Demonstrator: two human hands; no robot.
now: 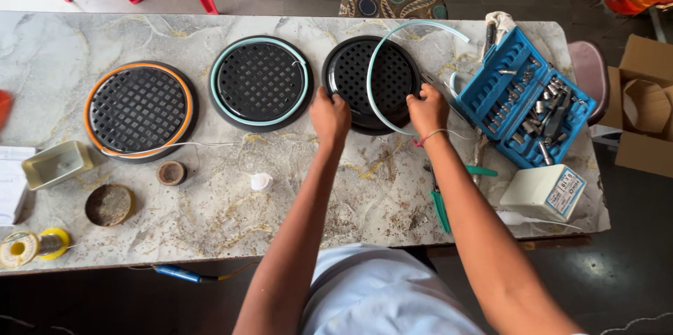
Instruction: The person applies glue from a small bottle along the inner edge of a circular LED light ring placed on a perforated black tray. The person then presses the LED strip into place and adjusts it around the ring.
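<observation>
Presently, we record the bench as follows.

Surroundings: we see a marble-patterned table [210,216] with three black round grilles in a row; green-handled pliers [440,205] lie just beside our right forearm, and a small white cap [261,181] sits left of our left forearm.
Left grille: the orange-ringed grille [140,111] stands well apart from both hands, with a thin white wire [203,144] trailing from its lower edge.
Middle grille: the teal-ringed grille [261,83] lies just beside our left hand, untouched.
Work piece: the black grille [371,76] lies flat at the far middle of the table, between both hands.
Tubing: a pale teal tube [378,55] loops over the black grille, one end lifted free toward the tool case.
Left hand: our left hand [329,114] has its fingers curled closed on the near left rim of the black grille.
Right hand: our right hand [427,111] presses at the near right rim, pinching what appears to be the pale teal tube; the fingertips are hidden.
Containers: an open blue tool case [491,90] holds metal sockets and bits; a pale rectangular tray [56,163] looks empty; a round rusty tin [109,205] sits near it.
Packages: a white box with a blue-and-red label [545,191] stands at the near right corner; an open cardboard box [641,107] rests off the table, right.
Spool: a yellow solder reel [31,245] lies at the near left edge.
</observation>
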